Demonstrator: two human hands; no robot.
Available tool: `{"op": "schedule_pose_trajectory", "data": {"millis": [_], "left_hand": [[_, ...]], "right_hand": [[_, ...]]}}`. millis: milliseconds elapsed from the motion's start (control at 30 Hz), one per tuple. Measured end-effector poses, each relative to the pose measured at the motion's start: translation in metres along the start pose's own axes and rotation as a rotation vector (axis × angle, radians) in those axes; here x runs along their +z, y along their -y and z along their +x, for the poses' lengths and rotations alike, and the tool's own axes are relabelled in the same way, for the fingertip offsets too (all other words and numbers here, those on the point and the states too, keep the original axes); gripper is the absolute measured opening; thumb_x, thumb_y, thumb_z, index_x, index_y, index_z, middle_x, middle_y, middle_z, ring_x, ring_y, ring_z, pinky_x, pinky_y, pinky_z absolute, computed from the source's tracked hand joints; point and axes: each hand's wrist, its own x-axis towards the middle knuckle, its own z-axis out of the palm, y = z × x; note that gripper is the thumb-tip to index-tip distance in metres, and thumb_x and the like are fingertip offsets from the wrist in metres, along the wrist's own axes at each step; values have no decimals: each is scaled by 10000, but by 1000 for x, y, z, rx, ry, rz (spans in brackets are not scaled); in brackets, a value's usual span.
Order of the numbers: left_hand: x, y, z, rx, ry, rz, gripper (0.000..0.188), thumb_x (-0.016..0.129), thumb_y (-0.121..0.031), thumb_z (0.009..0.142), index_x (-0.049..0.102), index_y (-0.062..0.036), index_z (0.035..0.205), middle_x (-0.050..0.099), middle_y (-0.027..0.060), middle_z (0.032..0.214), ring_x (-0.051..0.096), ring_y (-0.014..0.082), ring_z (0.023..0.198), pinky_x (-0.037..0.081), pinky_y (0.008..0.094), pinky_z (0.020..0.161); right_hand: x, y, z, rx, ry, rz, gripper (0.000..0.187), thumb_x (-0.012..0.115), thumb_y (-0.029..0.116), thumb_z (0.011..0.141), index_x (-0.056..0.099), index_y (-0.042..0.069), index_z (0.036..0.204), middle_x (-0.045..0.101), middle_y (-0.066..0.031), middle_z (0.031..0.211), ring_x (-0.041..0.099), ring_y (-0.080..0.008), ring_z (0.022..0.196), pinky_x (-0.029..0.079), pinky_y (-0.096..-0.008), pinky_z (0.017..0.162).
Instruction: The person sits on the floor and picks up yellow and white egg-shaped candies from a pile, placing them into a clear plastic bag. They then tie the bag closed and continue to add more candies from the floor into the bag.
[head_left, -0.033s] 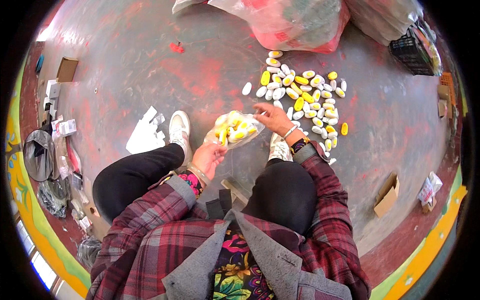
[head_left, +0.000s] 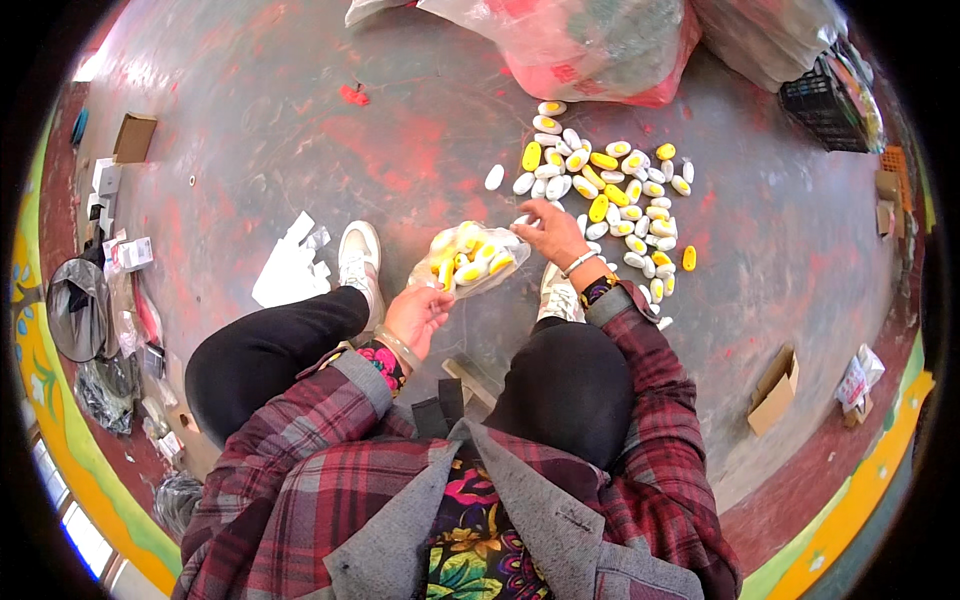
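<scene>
On the floor between my feet lies a clear plastic bag (head_left: 424, 270) filled with several white-and-yellow oval pieces (head_left: 472, 271). My left hand (head_left: 419, 316) is closed on the bag's near left edge. At the bag's right side, my right hand (head_left: 552, 234) pinches a small white oval piece (head_left: 524, 220) between thumb and fingers. Beyond and to the right of that hand spreads a loose heap of similar ovals (head_left: 617, 196), mostly white with yellow patches, some wholly yellow. What the ovals are I cannot make out.
White paper scraps (head_left: 290, 268) lie left of my left shoe (head_left: 359, 257). Large plastic sacks (head_left: 590, 50) stand at the far side, beside a black crate (head_left: 822, 103). An open cardboard box (head_left: 774, 390) sits at right. Boxes and a round dark mesh item (head_left: 80, 310) line the left wall.
My right hand has shifted slightly up and to the right, and the white piece at its fingertips shows more plainly. My left hand and the bag stay in place.
</scene>
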Motion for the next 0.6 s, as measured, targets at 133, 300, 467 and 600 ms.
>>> {"op": "schedule_pose_trajectory", "data": {"millis": [133,300,467,600], "left_hand": [[2,-2,-1,-3,-20,10,139,574,-105,745,542,-90,880,570,22,793,546,129,762,385,271,705],[-2,-1,3,16,-16,20,192,567,-105,765,524,-54,945,576,48,838,547,137,785,401,255,697],[-9,2,6,160,-61,254,157,551,-74,755,538,-46,909,571,35,830,527,106,752,379,233,657],[-8,0,-10,225,-4,431,149,545,-51,745,566,-20,889,588,31,786,514,90,704,377,212,637]], "right_hand": [[18,-46,12,119,-28,-341,342,645,350,692,601,53,856,619,-148,856,595,-305,800,464,-386,710],[24,-53,11,24,85,-173,244,619,277,713,605,51,803,603,-118,742,583,-257,720,460,-331,679],[12,-40,1,-214,354,232,159,602,195,783,583,61,867,515,-91,1183,458,-216,1096,353,-332,927],[-7,13,-21,-241,642,374,154,583,203,826,549,82,915,384,-84,1342,308,-214,1251,245,-350,1017]]}}
